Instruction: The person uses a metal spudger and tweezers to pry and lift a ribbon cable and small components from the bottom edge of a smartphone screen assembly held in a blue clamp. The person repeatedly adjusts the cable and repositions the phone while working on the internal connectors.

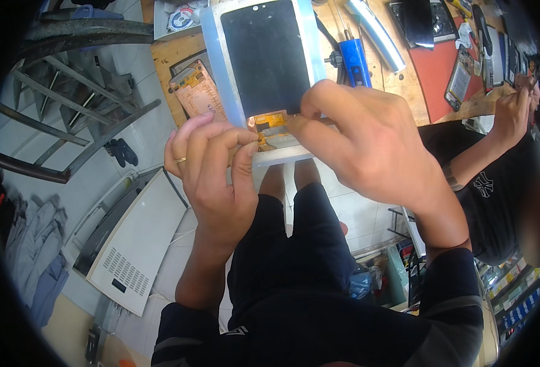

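Observation:
A black phone screen (267,58) lies face up on a pale plate with a light-blue border (216,55), at the bench's near edge. An orange flex cable (275,118) sticks out at the screen's near end. My left hand (215,168), with a ring on one finger, is closed at the near left of this cable. Its thumb and forefinger pinch together by the cable's edge; what lies between them is too small to make out. My right hand (368,140) is closed over the screen's near right corner, thumb and forefinger together. Whatever they grip is hidden.
A pinkish phone housing (197,88) lies left of the plate. To its right are a blue tool (355,63), a clear film roll (377,35) and a red mat (429,76) with an opened phone (459,78). Another person's hand (511,116) works at far right.

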Available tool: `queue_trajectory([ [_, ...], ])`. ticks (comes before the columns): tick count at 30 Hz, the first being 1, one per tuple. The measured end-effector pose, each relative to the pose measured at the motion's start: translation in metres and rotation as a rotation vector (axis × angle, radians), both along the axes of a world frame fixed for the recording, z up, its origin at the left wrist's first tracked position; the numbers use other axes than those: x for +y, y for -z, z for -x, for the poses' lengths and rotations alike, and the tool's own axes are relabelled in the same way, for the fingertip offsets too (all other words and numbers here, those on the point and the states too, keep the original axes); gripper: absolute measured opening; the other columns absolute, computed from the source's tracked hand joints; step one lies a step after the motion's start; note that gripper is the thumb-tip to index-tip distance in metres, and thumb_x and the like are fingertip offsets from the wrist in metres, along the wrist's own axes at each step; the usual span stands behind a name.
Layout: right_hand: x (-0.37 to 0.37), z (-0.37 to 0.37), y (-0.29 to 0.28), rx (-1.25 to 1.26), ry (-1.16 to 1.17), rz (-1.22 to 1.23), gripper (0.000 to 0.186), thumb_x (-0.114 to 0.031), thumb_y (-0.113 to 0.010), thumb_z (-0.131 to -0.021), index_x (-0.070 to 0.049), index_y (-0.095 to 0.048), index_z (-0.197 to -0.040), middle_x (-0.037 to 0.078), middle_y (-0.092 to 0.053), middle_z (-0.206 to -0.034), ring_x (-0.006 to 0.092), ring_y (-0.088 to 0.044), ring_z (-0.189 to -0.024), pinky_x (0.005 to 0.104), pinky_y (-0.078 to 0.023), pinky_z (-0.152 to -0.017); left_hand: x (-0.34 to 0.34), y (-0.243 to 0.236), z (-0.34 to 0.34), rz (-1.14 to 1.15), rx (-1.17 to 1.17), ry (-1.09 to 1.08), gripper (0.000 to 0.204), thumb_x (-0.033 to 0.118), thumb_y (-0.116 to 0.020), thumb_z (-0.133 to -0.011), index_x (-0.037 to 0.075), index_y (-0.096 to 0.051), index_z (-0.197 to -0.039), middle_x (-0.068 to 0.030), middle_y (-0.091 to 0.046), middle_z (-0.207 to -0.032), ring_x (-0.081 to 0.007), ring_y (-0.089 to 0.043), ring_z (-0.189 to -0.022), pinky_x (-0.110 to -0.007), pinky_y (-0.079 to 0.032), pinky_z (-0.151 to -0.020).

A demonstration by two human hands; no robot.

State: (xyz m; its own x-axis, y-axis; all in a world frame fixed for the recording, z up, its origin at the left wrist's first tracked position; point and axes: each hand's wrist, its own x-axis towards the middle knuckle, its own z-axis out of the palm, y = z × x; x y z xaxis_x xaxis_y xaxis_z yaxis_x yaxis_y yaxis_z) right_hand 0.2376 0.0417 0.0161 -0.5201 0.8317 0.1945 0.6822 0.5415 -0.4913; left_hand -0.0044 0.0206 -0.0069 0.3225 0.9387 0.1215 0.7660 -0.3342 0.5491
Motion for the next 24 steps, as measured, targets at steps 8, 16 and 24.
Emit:
queue_trajectory([
  [8,-0.0016,0.0029,0.0023,-0.004,0.001,-0.077,0.027,-0.011,-0.077,-0.077,-0.003,-0.074,-0.102,0.007,-0.064,-0.096,0.0209,-0.069,-0.074,0.0324,-0.055,-0.060,-0.0022,0.0010,-0.0009,-0.012,0.003,-0.016,0.006,0.012,-0.074,-0.100,0.012,-0.078,-0.105,-0.0047,-0.072,-0.114,-0.0319,-0.060,-0.133,-0.055,-0.025,-0.123],
  [16,-0.0056,0.0040,0.0013,-0.017,0.028,-0.074,0.028,-0.012,-0.078,-0.077,-0.003,-0.075,-0.103,0.007,-0.064,-0.096,0.0209,-0.068,-0.074,0.0324,-0.054,-0.060,-0.0049,0.0032,-0.0010,-0.034,0.006,-0.022,0.006,0.012,-0.074,-0.100,0.011,-0.078,-0.104,-0.0050,-0.074,-0.112,-0.0316,-0.061,-0.133,-0.054,-0.025,-0.123],
  [24,-0.0029,0.0005,0.0001,-0.014,0.028,-0.067,0.028,-0.012,-0.078,-0.075,-0.003,-0.075,-0.102,0.007,-0.065,-0.097,0.0209,-0.068,-0.074,0.0327,-0.054,-0.060,-0.0044,0.0053,0.0003,-0.039,0.006,-0.022,0.005,0.012,-0.074,-0.100,0.011,-0.077,-0.103,-0.0049,-0.074,-0.112,-0.0316,-0.062,-0.132,-0.054,-0.027,-0.123],
])
